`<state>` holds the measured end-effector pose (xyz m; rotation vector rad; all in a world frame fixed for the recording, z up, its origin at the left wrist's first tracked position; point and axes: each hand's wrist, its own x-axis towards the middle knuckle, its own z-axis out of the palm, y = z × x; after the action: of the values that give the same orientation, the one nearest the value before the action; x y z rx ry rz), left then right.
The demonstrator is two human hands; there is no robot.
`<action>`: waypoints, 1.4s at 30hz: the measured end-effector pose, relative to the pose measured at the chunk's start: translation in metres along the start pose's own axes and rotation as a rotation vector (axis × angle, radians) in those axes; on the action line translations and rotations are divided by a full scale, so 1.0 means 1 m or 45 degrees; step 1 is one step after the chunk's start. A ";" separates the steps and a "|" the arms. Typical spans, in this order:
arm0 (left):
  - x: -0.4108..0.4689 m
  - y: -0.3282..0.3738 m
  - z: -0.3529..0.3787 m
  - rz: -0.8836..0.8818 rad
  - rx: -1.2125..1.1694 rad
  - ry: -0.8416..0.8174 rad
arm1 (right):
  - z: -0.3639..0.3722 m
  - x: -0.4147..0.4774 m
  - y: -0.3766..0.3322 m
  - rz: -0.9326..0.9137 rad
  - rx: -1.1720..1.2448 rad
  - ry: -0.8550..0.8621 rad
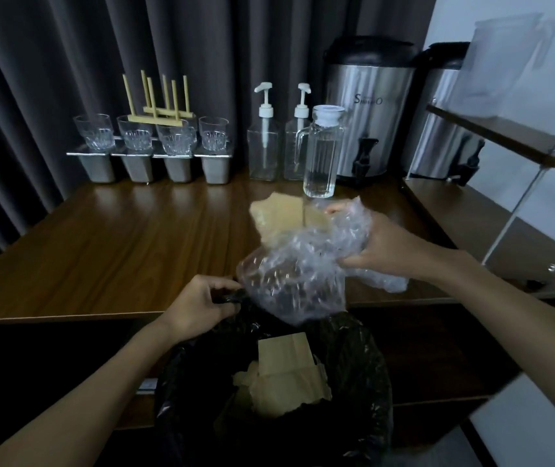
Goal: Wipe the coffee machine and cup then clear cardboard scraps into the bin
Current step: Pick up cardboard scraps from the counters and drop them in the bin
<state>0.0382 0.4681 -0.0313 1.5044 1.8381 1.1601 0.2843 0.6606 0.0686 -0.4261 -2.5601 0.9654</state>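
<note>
A person's right hand (387, 246) is clutching bubble wrap (289, 284) bundled with a cardboard scrap (283, 214); just below it, the left hand (198, 305) is pinching the bin bag (363, 365) rim.

Dim, cool light. Soft sheen lies on the dark brown wooden surface (118, 237). Edges bow outward; corners blur.

hidden: right hand (392, 247) fingertips behind bubble wrap (296, 281); left hand (198, 305) fingertips tucked into bin liner (367, 375) rim | blurred: cardboard scrap (281, 215), I can't trace its edges | cropped: liner's base off bottom edge | unreadable: urn (370, 129) label, perhaps starting with S | second urn (434, 129) half behind shelf (505, 136)
</note>
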 end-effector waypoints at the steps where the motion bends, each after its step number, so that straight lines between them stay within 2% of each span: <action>1: 0.000 -0.001 0.000 0.012 -0.015 0.006 | 0.004 -0.008 -0.009 -0.007 -0.011 -0.095; 3: 0.001 -0.004 0.001 0.022 -0.031 0.031 | 0.015 -0.022 -0.021 0.041 -0.106 -0.287; 6: 0.002 -0.006 0.000 0.042 -0.026 0.017 | 0.045 -0.034 -0.028 0.197 -0.415 -0.468; 11: 0.006 -0.012 0.000 -0.118 0.031 -0.003 | 0.098 -0.037 -0.029 0.186 -0.463 -0.776; 16: 0.007 -0.013 0.000 -0.169 0.045 0.004 | 0.132 -0.041 -0.018 0.288 -0.454 -0.937; 19: 0.006 -0.012 0.001 -0.172 0.043 0.002 | 0.132 -0.037 -0.019 0.217 -0.536 -1.001; 23: 0.005 -0.011 0.001 -0.085 0.028 -0.017 | 0.106 -0.032 -0.040 0.132 -0.296 -0.981; 26: 0.004 -0.013 0.002 -0.049 0.036 -0.004 | 0.096 -0.037 -0.050 0.035 -0.208 -0.662; 28: 0.004 -0.014 0.001 -0.049 0.050 -0.005 | 0.101 -0.039 -0.047 -0.015 -0.314 -0.460; 29: 0.004 -0.014 0.000 -0.054 0.056 -0.012 | 0.105 -0.039 -0.044 0.002 -0.374 -0.446; 33: 0.004 -0.013 0.001 -0.071 0.033 -0.022 | 0.128 -0.041 -0.031 0.200 -0.327 -0.706; 37: 0.004 -0.014 0.000 -0.145 0.061 -0.014 | 0.157 -0.040 -0.022 0.245 -0.385 -0.904; 40: 0.003 -0.014 0.001 -0.144 0.071 -0.021 | 0.158 -0.038 -0.019 0.273 -0.415 -0.916; 42: 0.003 -0.015 0.002 -0.140 0.081 -0.009 | 0.152 -0.040 -0.019 0.230 -0.434 -0.799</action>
<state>0.0313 0.4709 -0.0445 1.4198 1.9435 1.0527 0.2499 0.5443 -0.0337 -0.5170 -3.3292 0.8116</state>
